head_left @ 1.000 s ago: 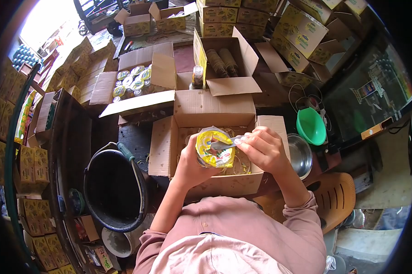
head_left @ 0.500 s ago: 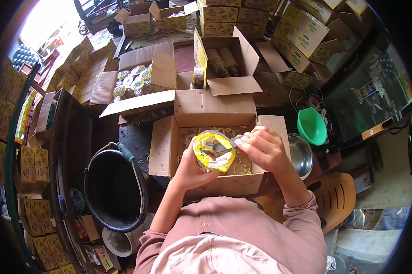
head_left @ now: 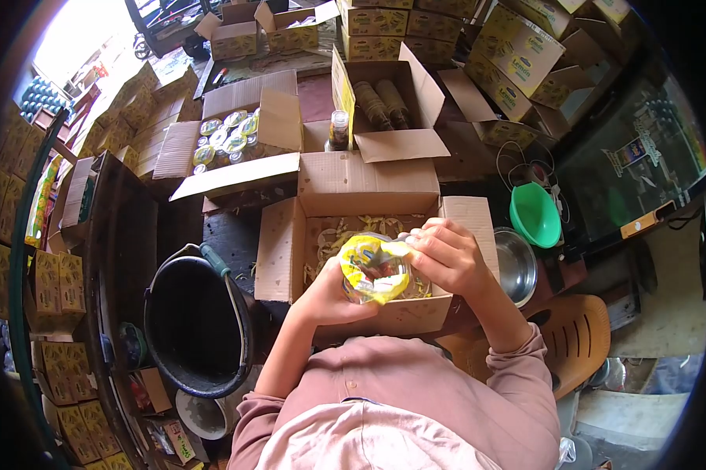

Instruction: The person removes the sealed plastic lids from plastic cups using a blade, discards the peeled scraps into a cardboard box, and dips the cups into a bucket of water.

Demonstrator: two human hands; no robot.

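Observation:
A plastic cup with a yellow and white film lid (head_left: 375,269) is in my left hand (head_left: 327,295), above an open cardboard box (head_left: 384,317). The lid's middle is torn open, and something dark and reddish shows inside. My right hand (head_left: 451,258) is closed at the cup's right rim. It pinches the grey blade (head_left: 402,237), mostly hidden now by the fingers and the lid. Yellow scraps (head_left: 345,231) lie on the bottom of the box.
Left stands a black bucket (head_left: 196,325). Right are a metal bowl (head_left: 517,270) and a green bowl (head_left: 535,216). Behind are a box of lidded cups (head_left: 231,137), a jar (head_left: 338,131) and a box with brown rolls (head_left: 384,102). An orange chair (head_left: 580,337) is at right.
The cup has turned and shifted slightly down and right. Its lid opening has grown wider, and the blade, plainly visible before, is now mostly hidden.

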